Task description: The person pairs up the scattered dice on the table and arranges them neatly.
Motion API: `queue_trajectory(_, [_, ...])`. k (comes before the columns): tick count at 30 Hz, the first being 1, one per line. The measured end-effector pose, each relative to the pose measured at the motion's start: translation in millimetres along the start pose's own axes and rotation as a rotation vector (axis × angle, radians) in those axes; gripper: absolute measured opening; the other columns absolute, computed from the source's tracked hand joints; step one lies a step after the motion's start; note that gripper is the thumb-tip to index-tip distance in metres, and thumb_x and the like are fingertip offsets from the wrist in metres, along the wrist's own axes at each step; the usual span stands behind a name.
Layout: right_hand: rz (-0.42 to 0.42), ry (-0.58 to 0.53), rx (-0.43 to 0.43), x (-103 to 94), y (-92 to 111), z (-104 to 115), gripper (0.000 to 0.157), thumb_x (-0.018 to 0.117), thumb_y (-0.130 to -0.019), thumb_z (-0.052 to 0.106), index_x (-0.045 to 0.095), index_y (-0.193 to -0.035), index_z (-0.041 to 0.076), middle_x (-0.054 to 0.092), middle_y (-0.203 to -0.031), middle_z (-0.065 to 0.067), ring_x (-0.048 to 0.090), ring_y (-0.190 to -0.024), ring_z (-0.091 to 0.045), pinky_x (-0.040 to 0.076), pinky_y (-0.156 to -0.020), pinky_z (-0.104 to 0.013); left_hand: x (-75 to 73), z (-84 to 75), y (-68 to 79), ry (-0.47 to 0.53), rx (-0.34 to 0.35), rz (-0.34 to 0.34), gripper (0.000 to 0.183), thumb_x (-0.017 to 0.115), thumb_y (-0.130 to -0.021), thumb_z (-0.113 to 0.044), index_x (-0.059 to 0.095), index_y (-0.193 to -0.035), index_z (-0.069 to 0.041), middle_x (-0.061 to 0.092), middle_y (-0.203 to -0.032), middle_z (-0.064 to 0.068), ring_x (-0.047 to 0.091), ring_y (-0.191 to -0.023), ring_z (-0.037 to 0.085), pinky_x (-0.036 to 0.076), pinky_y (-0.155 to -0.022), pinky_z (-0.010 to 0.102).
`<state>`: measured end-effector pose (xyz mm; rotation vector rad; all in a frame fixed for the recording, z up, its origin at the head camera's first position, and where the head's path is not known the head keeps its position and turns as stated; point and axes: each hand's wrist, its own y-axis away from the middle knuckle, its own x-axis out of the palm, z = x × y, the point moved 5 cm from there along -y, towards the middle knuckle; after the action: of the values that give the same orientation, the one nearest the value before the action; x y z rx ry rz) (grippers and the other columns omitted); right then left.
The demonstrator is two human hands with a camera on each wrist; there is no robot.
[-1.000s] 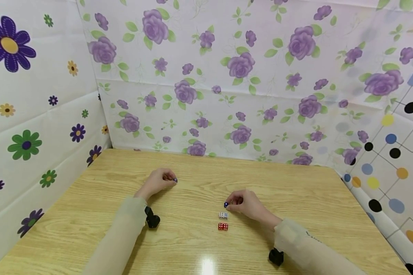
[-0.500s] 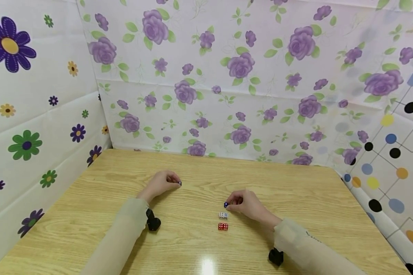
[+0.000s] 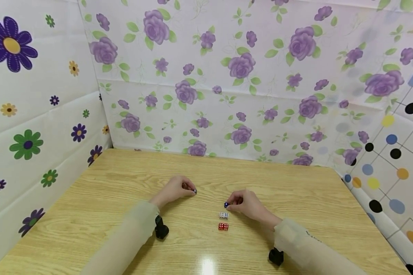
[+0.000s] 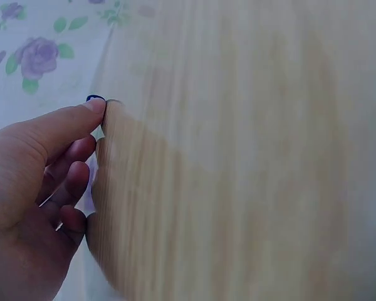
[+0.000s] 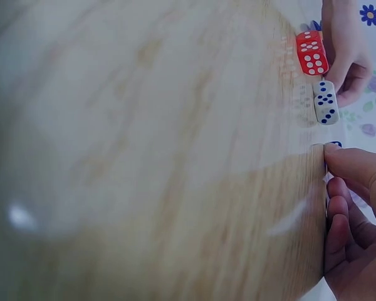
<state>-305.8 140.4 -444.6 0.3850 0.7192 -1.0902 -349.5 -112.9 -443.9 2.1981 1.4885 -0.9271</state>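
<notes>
Thumb and fingers of my left hand (image 3: 176, 188) pinch a dark blue die (image 3: 195, 191) at the middle of the table. Only a sliver of that die (image 4: 95, 98) shows past the thumb in the left wrist view. To the right, my right hand (image 3: 246, 203) pinches another blue die (image 3: 226, 205) low at the tabletop; its fingers mostly cover it. Just nearer than this die lies a pair of white dice (image 3: 223, 215), side by side. A pair of red dice (image 3: 223, 226) sits nearer still, parallel to the white pair. Whether the left die touches the table I cannot tell.
The wood-grain table (image 3: 124, 168) has a floral cloth wall (image 3: 213, 76) along its far edge. Patterned cloth also stands at the left and right sides. A black wrist device (image 3: 161, 231) hangs at the left sleeve, another black device (image 3: 276, 256) at the right.
My left hand has moved right and a little nearer, bringing its blue die toward the right hand. The right hand and the white and red dice have stayed in place.
</notes>
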Motion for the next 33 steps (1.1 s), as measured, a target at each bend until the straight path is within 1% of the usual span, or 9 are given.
queue_trajectory(4, [0.0, 0.006, 0.001, 0.2, -1, 0, 0.005, 0.074, -0.08, 0.021, 0.07, -0.082, 0.023, 0.062, -0.072, 0.006, 0.051, -0.06, -0.009, 0.043, -0.051, -0.021, 12.3, -9.0, -2.1, 0.003, 0.029, 0.027, 0.01, 0.074, -0.08, -0.02, 0.072, -0.089, -0.017, 0.065, -0.085, -0.002, 0.057, -0.072, 0.009, 0.048, -0.067, 0.025])
queue_trajectory(7, [0.002, 0.007, 0.002, 0.2, -1, 0, 0.005, 0.074, -0.08, 0.021, 0.07, -0.082, 0.023, 0.062, -0.071, 0.005, 0.05, -0.059, -0.009, 0.043, -0.051, -0.022, 19.9, -17.1, -2.7, 0.008, 0.055, 0.052, 0.01, 0.074, -0.079, -0.019, 0.072, -0.089, -0.015, 0.065, -0.085, -0.001, 0.057, -0.073, 0.01, 0.048, -0.067, 0.024])
queue_trajectory(13, [0.002, 0.008, -0.004, -0.4, -1, 0, 0.004, 0.074, -0.08, 0.02, 0.07, -0.082, 0.022, 0.062, -0.071, 0.006, 0.051, -0.06, -0.009, 0.043, -0.051, -0.021, 31.0, -28.1, -4.2, 0.014, 0.07, 0.085, 0.01, 0.075, -0.079, -0.018, 0.072, -0.087, -0.014, 0.067, -0.084, 0.0, 0.058, -0.071, 0.008, 0.048, -0.065, 0.022])
queue_trajectory(18, [-0.002, 0.012, -0.006, -0.6, -1, 0, 0.004, 0.074, -0.08, 0.021, 0.071, -0.082, 0.022, 0.062, -0.071, 0.006, 0.051, -0.06, -0.009, 0.042, -0.052, -0.021, 36.3, -30.9, -5.5, 0.023, 0.062, 0.078, 0.009, 0.075, -0.078, -0.018, 0.072, -0.087, -0.014, 0.067, -0.084, -0.002, 0.058, -0.072, 0.008, 0.048, -0.066, 0.023])
queue_trajectory(23, [0.002, 0.002, 0.001, 0.2, 0, 0, 0.004, 0.074, -0.08, 0.021, 0.07, -0.082, 0.022, 0.062, -0.07, 0.005, 0.051, -0.059, -0.009, 0.043, -0.051, -0.021, 41.7, -35.8, -4.3, 0.034, 0.042, 0.068, 0.009, 0.076, -0.077, -0.019, 0.073, -0.084, -0.016, 0.067, -0.081, -0.003, 0.058, -0.07, 0.008, 0.047, -0.065, 0.023])
queue_trajectory(27, [0.002, 0.002, -0.004, 0.9, 1, 1, 0.004, 0.073, -0.081, 0.021, 0.07, -0.083, 0.022, 0.062, -0.071, 0.005, 0.051, -0.06, -0.01, 0.042, -0.051, -0.021, 48.3, -43.8, -2.9, 0.038, 0.053, 0.078, 0.009, 0.077, -0.077, -0.019, 0.073, -0.085, -0.016, 0.067, -0.081, -0.003, 0.057, -0.07, 0.008, 0.047, -0.064, 0.022])
queue_trajectory(33, [0.001, 0.007, -0.019, 1.0, 1, 2, 0.005, 0.073, -0.08, 0.021, 0.07, -0.083, 0.023, 0.062, -0.071, 0.006, 0.051, -0.06, -0.009, 0.042, -0.052, -0.02, 58.2, -51.7, -2.6, 0.048, 0.097, 0.088, 0.009, 0.077, -0.076, -0.018, 0.073, -0.085, -0.015, 0.067, -0.082, -0.003, 0.059, -0.071, 0.007, 0.048, -0.065, 0.02])
